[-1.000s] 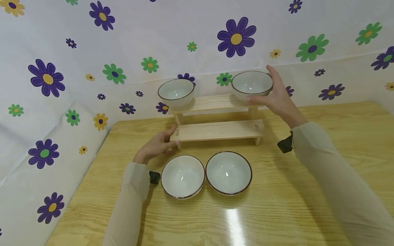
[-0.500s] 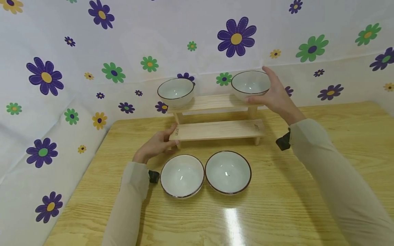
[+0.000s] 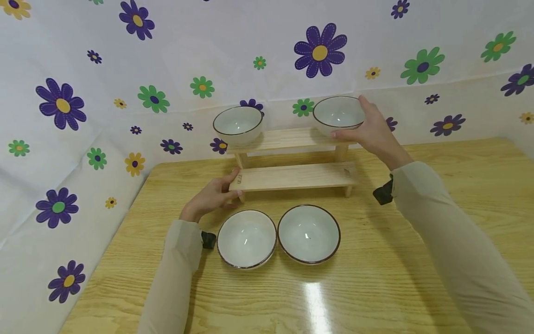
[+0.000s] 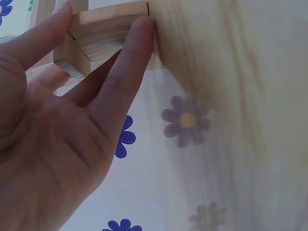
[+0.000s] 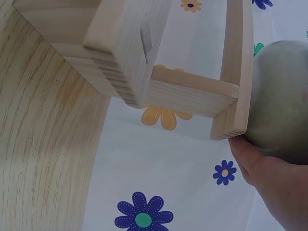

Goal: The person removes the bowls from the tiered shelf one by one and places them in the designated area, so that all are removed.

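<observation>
A two-tier wooden stand [image 3: 292, 177] stands on the table. My left hand [image 3: 210, 199] holds the left end of its lower shelf, thumb at the front and fingers at the side; in the left wrist view the fingers touch the wooden end [image 4: 113, 17]. On the right of the upper shelf sits a white bowl [image 3: 335, 113] with a dark rim. My right hand [image 3: 377, 132] grips this bowl from the right, thumb low at the front and a finger at the rim. A similar bowl [image 3: 237, 125] sits at the upper shelf's left end.
Two more dark-rimmed bowls, a left one [image 3: 247, 240] and a right one [image 3: 308, 234], stand side by side in front of the stand on the wooden table [image 3: 396, 287]. Behind it hangs a flower-patterned white cloth [image 3: 233, 41].
My right hand has shifted slightly left around the bowl, and its raised finger has come lower at the rim. The left hand stays at the shelf end; the bowls keep their places.
</observation>
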### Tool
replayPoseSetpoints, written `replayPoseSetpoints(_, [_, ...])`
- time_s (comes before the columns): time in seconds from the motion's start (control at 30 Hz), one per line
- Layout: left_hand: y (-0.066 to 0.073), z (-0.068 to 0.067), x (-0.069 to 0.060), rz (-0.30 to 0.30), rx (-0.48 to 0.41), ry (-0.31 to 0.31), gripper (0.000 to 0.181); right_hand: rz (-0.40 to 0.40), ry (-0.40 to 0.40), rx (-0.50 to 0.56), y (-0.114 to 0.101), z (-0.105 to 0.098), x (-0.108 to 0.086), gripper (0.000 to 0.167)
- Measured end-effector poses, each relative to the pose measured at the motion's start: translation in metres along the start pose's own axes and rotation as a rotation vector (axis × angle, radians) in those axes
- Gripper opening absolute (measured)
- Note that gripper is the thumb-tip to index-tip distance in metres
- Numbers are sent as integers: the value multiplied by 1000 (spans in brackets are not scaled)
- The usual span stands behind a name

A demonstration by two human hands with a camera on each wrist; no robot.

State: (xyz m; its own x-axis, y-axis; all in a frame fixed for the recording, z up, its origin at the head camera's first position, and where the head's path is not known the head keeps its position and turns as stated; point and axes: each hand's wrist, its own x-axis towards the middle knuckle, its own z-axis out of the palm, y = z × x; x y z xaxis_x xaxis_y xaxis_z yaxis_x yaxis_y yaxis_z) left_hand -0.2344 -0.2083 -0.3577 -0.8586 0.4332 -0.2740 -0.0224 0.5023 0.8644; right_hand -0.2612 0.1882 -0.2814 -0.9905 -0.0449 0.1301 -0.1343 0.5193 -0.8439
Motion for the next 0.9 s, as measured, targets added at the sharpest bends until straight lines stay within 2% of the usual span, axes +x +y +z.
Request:
replayPoseSetpoints(0.4, [-2, -1, 0, -7, -4, -3, 77, -26, 50, -4, 3, -8, -8, 116])
replayPoseSetpoints(0.9, [-4, 0, 2, 3, -6, -5, 77, -37, 51, -5, 5, -20, -38, 116])
